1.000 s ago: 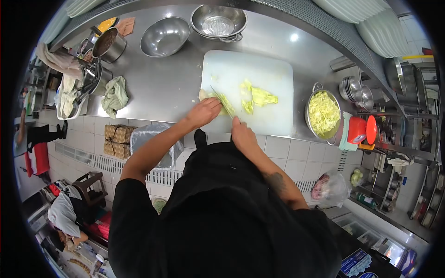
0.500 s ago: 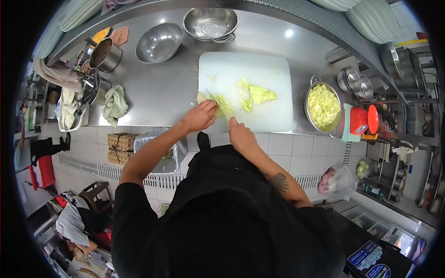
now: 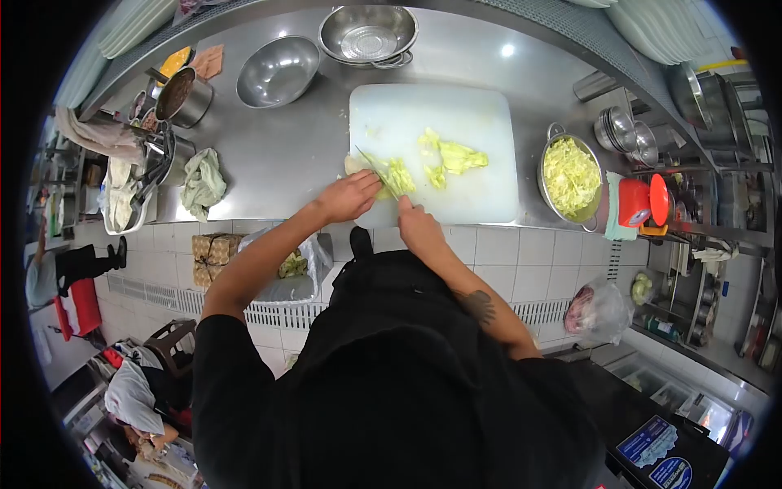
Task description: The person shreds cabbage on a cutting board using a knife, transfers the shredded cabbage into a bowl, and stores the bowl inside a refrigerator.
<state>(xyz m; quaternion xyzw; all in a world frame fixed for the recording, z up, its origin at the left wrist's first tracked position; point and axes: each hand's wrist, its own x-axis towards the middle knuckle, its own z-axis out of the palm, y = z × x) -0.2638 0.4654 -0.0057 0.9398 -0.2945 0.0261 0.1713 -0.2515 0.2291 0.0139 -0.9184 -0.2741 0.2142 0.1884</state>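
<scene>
My right hand [image 3: 419,225] is closed round the handle of a kitchen knife [image 3: 377,172], its blade slanting up and left over the white cutting board [image 3: 456,104]. Close by, my left hand [image 3: 352,196] presses with curled fingers on a piece of pale green lettuce [image 3: 353,164] at the board's left edge; the fingers partly hide it. Cut lettuce strips [image 3: 399,176] lie just right of the blade. Further right on the board are loose lettuce leaves [image 3: 463,157]. A metal colander [image 3: 599,200] heaped with shredded lettuce [image 3: 570,175] stands right of the board.
Behind the board are a steel bowl [image 3: 278,72] and a second colander [image 3: 368,37]. A cloth [image 3: 203,183] and a pot [image 3: 184,97] are at left. Right sits a red scale [image 3: 634,204]. A lined bin [image 3: 305,281] stands below the counter. Other people work at lower left.
The view has shifted slightly. The knife has moved a little on the lettuce, and the cut strips beside the blade are spread further right. Both hands keep their holds.
</scene>
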